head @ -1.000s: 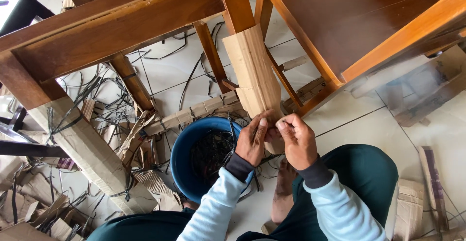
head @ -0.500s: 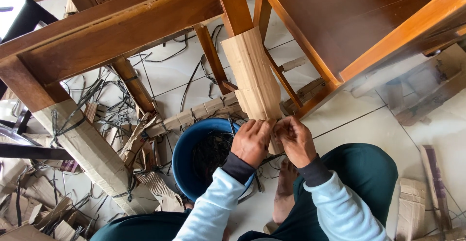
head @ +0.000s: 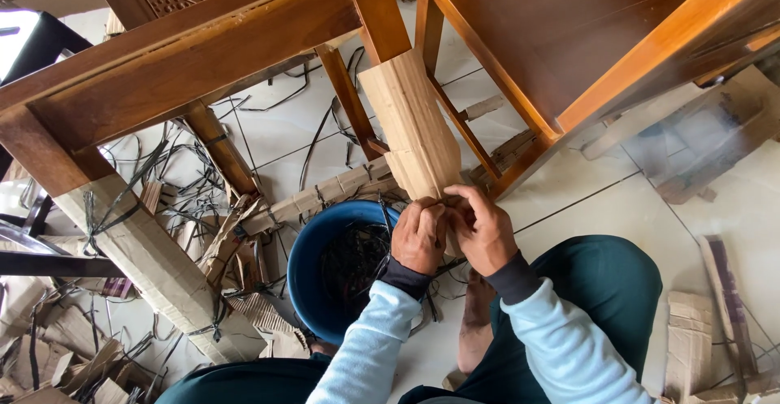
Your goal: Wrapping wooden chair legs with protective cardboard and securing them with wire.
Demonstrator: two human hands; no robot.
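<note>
Head camera looks down on two hands working at the lower end of a cardboard wrap (head: pixel 410 128) that sheathes a wooden table leg (head: pixel 375 10). The left hand (head: pixel 419 237) is curled shut, its fingers closed on the bottom edge of the cardboard wrap, knuckles up. The right hand (head: pixel 481 229) presses against it from the other side, fingers bent over and pinching the same edge, so both grips meet at one spot on the wrap. What exactly sits between the fingertips is hidden.

Directly under the left grip stands a blue bucket (head: pixel 313 270) holding a tangle of black straps (head: pixel 353 258). Just below the right grip, a bare foot (head: pixel 474 323) rests on the white tiled floor (head: pixel 617 209), beside a knee in dark green trousers (head: pixel 601 290). Both arms wear light blue sleeves (head: pixel 366 347) with dark cuffs.

Well away from the left grip, a second wrapped leg (head: pixel 154 266) slants across the floor, tied with black strap, among torn cardboard scraps (head: pixel 65 355) and loose strap pieces. Above the right grip a wooden chair (head: pixel 585 38) spreads out.
</note>
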